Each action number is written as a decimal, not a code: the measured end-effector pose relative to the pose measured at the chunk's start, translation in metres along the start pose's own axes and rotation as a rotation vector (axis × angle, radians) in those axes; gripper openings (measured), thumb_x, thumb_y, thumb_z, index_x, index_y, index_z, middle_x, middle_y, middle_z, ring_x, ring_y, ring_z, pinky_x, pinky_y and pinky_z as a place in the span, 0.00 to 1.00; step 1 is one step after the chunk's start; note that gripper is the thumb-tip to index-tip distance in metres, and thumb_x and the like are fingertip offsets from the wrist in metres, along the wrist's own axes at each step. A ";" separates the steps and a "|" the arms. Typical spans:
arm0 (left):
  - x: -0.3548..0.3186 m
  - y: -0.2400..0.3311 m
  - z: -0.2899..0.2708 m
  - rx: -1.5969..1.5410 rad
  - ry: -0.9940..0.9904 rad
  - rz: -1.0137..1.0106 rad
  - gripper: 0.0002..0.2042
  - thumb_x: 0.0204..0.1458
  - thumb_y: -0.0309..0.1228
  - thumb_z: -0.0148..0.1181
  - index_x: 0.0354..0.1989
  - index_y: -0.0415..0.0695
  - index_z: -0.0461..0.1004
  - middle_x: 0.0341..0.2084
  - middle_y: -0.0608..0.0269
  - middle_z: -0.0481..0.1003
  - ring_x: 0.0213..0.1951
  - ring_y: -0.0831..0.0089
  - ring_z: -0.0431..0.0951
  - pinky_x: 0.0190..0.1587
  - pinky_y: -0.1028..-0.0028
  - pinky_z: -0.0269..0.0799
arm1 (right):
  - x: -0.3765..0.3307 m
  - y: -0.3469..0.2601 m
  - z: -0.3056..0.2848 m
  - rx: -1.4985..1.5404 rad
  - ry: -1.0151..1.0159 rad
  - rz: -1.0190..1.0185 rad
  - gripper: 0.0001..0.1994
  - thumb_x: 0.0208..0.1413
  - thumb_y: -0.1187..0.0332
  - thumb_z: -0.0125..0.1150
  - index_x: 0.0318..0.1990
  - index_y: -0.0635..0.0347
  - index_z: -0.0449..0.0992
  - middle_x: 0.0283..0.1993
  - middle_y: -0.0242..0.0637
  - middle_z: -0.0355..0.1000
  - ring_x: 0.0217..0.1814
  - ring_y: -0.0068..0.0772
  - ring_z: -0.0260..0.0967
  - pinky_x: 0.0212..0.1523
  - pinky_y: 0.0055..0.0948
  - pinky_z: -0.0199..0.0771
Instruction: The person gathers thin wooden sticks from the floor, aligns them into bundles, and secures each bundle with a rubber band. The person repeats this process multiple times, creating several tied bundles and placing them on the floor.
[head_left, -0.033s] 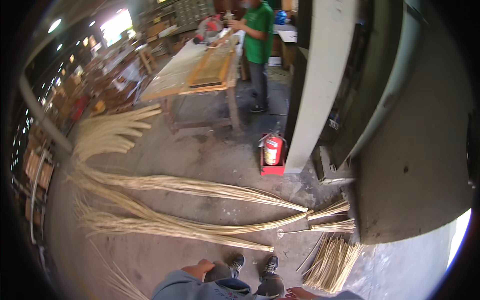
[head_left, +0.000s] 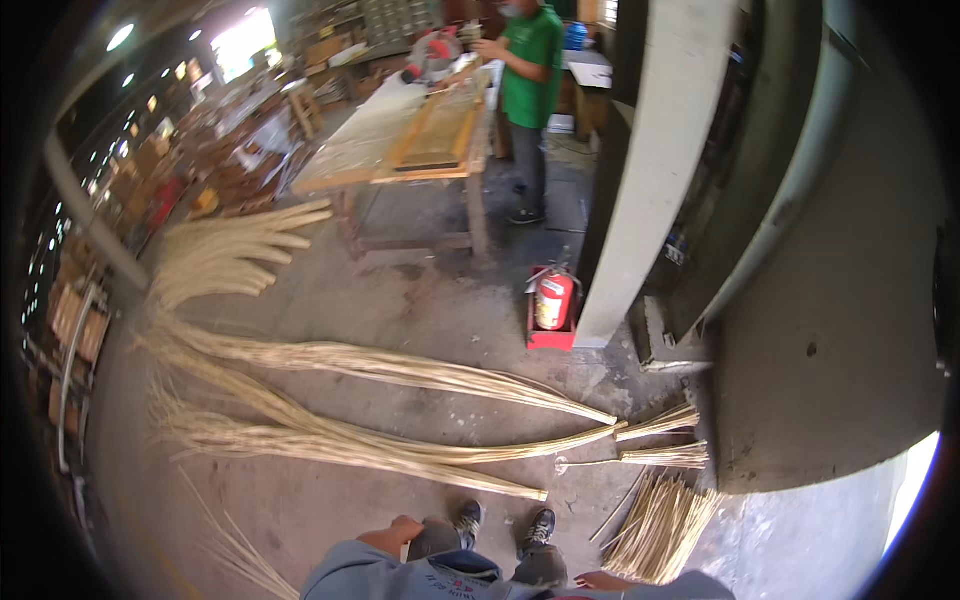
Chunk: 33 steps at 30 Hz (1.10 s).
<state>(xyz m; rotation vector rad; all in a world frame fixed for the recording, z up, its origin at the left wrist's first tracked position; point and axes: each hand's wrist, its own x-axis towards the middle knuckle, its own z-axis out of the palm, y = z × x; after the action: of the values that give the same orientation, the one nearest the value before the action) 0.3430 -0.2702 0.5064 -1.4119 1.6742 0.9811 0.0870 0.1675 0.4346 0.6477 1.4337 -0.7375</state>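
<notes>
Short pale strips in pile on flr, 3 o'clock of shoes; R grip near, 4 o'clock. Nearest long bundle, flr, runs from 10 to 12 o'clock. L grip by L knee, 9 o'clock. Both grips part hidden: can't tell if released or clenched. Small bundles, 2 o'clock; other long bundles, approx 11. Red extinguisher in red stand, 12–1. Worktop w/ saw, 11–12; co-worker, green top, at its 3 o'clock side.
</notes>
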 end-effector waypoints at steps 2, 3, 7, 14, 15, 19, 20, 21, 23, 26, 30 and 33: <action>-0.031 -0.059 -0.013 -0.321 0.065 -0.104 0.19 0.48 0.46 0.64 0.34 0.42 0.86 0.30 0.53 0.84 0.30 0.61 0.86 0.33 0.64 0.82 | -0.024 -0.038 0.011 -0.079 0.024 -0.031 0.12 0.64 0.60 0.61 0.41 0.61 0.78 0.28 0.39 0.76 0.27 0.36 0.76 0.27 0.42 0.78; -0.039 -0.081 -0.021 -0.429 0.017 -0.164 0.16 0.49 0.44 0.66 0.30 0.42 0.84 0.27 0.53 0.83 0.27 0.62 0.84 0.29 0.64 0.81 | -0.034 -0.060 0.015 -0.110 0.054 -0.066 0.12 0.64 0.60 0.60 0.41 0.60 0.78 0.28 0.39 0.75 0.27 0.36 0.75 0.26 0.42 0.77; -0.050 -0.134 -0.024 -1.014 0.036 -0.344 0.09 0.57 0.35 0.61 0.33 0.42 0.78 0.21 0.59 0.75 0.22 0.63 0.78 0.24 0.58 0.75 | -0.078 -0.193 0.031 -0.165 0.248 -0.276 0.11 0.65 0.59 0.57 0.40 0.57 0.77 0.25 0.38 0.71 0.24 0.36 0.73 0.22 0.44 0.73; -0.059 -0.219 -0.085 -0.720 -0.023 0.047 0.08 0.59 0.35 0.59 0.39 0.43 0.77 0.26 0.60 0.77 0.25 0.66 0.78 0.28 0.60 0.76 | -0.135 -0.364 0.247 -0.325 0.344 -0.627 0.14 0.62 0.60 0.58 0.51 0.56 0.72 0.34 0.43 0.76 0.30 0.42 0.76 0.30 0.47 0.80; -0.051 -0.212 -0.116 -0.661 -0.017 0.135 0.08 0.60 0.35 0.59 0.39 0.44 0.77 0.26 0.60 0.77 0.26 0.66 0.78 0.29 0.60 0.77 | -0.143 -0.367 0.257 -0.360 0.308 -0.600 0.13 0.63 0.60 0.58 0.50 0.54 0.70 0.35 0.44 0.76 0.34 0.43 0.77 0.36 0.49 0.81; -0.033 -0.241 -0.227 -0.951 0.084 0.082 0.09 0.61 0.35 0.58 0.42 0.45 0.77 0.29 0.61 0.78 0.27 0.67 0.78 0.31 0.62 0.77 | -0.132 -0.353 0.379 -0.573 0.185 -0.286 0.14 0.66 0.57 0.58 0.48 0.59 0.73 0.42 0.47 0.76 0.40 0.44 0.77 0.47 0.54 0.80; -0.026 -0.247 -0.256 -1.239 0.085 -0.129 0.09 0.61 0.35 0.57 0.44 0.45 0.76 0.30 0.61 0.78 0.29 0.68 0.78 0.32 0.62 0.78 | -0.128 -0.346 0.400 -0.600 0.169 -0.213 0.16 0.65 0.57 0.58 0.46 0.63 0.73 0.43 0.48 0.75 0.40 0.46 0.77 0.47 0.53 0.80; -0.018 -0.255 -0.286 -1.287 0.166 -0.136 0.09 0.62 0.35 0.57 0.45 0.46 0.76 0.31 0.62 0.79 0.29 0.68 0.78 0.33 0.62 0.78 | -0.123 -0.339 0.419 -0.624 0.146 -0.139 0.17 0.65 0.57 0.58 0.45 0.66 0.74 0.43 0.49 0.75 0.40 0.47 0.77 0.47 0.52 0.80; 0.000 -0.268 -0.348 -1.379 0.324 -0.144 0.09 0.62 0.35 0.56 0.47 0.47 0.75 0.33 0.62 0.79 0.30 0.69 0.78 0.34 0.63 0.78 | -0.116 -0.333 0.447 -0.649 0.121 -0.066 0.16 0.65 0.58 0.59 0.45 0.66 0.74 0.43 0.49 0.75 0.40 0.47 0.77 0.46 0.51 0.80; 0.031 -0.275 -0.426 -1.475 0.366 -0.083 0.10 0.63 0.34 0.55 0.49 0.47 0.74 0.32 0.61 0.78 0.31 0.70 0.78 0.33 0.63 0.78 | -0.100 -0.359 0.478 -0.635 0.118 -0.116 0.16 0.64 0.59 0.59 0.45 0.66 0.74 0.43 0.49 0.75 0.40 0.47 0.77 0.45 0.51 0.81; 0.078 -0.274 -0.500 -1.362 0.261 -0.070 0.10 0.62 0.35 0.56 0.48 0.47 0.75 0.31 0.59 0.78 0.29 0.69 0.77 0.33 0.63 0.78 | -0.079 -0.448 0.545 -0.646 0.173 -0.208 0.15 0.64 0.61 0.60 0.45 0.66 0.74 0.42 0.50 0.74 0.39 0.47 0.77 0.43 0.49 0.81; 0.099 -0.286 -0.544 -1.302 0.163 -0.048 0.10 0.62 0.36 0.57 0.48 0.47 0.74 0.31 0.58 0.78 0.29 0.66 0.78 0.33 0.62 0.78 | -0.050 -0.524 0.653 -0.668 0.193 -0.154 0.16 0.64 0.68 0.59 0.55 0.65 0.74 0.45 0.44 0.76 0.41 0.39 0.78 0.37 0.43 0.80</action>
<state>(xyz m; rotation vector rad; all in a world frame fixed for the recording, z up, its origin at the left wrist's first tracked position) 0.5837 -0.8303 0.6330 -2.3181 0.9964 2.1475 0.0908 -0.6649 0.5343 0.0898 1.7953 -0.2757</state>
